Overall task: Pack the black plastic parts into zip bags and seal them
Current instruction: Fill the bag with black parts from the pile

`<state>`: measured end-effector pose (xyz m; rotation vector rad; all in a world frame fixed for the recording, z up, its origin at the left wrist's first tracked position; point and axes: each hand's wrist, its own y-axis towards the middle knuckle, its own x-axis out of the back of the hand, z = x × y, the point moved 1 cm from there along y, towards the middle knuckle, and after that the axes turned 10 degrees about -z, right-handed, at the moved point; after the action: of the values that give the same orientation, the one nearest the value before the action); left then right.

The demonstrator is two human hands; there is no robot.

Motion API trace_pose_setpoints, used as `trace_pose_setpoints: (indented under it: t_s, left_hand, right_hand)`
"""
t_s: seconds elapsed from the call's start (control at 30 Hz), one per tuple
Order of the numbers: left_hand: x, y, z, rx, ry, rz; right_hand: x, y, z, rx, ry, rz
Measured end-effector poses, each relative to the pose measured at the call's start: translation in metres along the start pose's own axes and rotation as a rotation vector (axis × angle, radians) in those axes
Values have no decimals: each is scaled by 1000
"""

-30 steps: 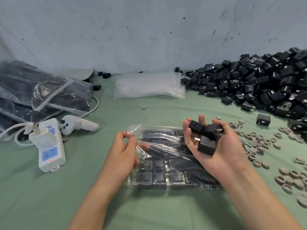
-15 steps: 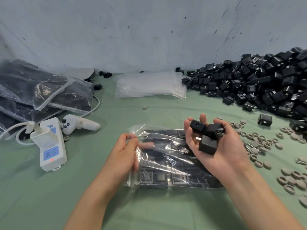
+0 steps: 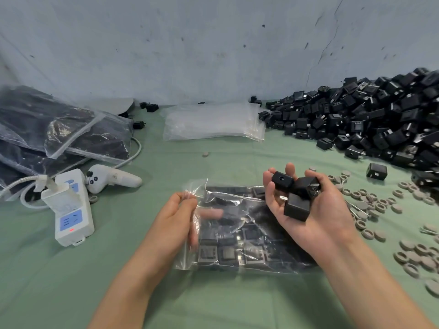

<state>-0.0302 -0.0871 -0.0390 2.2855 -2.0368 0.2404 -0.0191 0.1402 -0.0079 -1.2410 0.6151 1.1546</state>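
Over the last second the left hand had changed its hold on the clear plastic zip bag. Before, it only pinched the upper corner of the mouth. Now it kept the top lip pinched while another finger, blurred with motion, reached in under the film and spread the opening.

The bag lay flat on the green-covered bench, its mouth toward the left hand, already partly filled with rows of black parts. The right hand had barely moved. It hovered palm-up over the bag's far right edge, fingers cupped round a handful of black cube-shaped plastic parts, three or four as far as could be told.

By my judgement the mouth was being opened so that handful could go in, and sealing was still to come. The large heap of loose black parts lay well apart at the right rear, so much packing remained.
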Motion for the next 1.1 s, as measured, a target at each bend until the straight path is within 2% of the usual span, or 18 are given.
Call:
trace_pose_setpoints:
  t_s: [0.17,0.4,0.5,0.6,0.67,0.77,0.83,0.93,1.1]
  left_hand:
    - [2,3,3,38,-11,-8]
    - [1,0,1,181,-117,104]
    - [3,-1,1,187,-102,55]
    - [4,-3,-4,93,7,-36]
    - [5,-4,-8,-13,33,-172]
    - [5,-8,-14,-297,198,-415]
    - [4,-14,-22,-448,278,-472]
    - [-8,-23,-32,-485,167,-391]
    - [-37,-46,-30,-309,-29,-125]
  right_hand:
    - [-1,-1,0,-2,12,-6]
    - [-2,-3,-1,-4,12,-14]
    - [-2,-3,-1,-16,14,-34]
    - [-1,-3,-1,-23,-11,-68]
    - [-2,-4,-1,-25,-40,-78]
    - [-4,-6,-3,-30,-104,-65]
    - [-6,-8,-5,-41,-167,-44]
    - [-10,-10,-10,-61,-261,-2]
    - [-16,-13,-25,-44,-438,64]
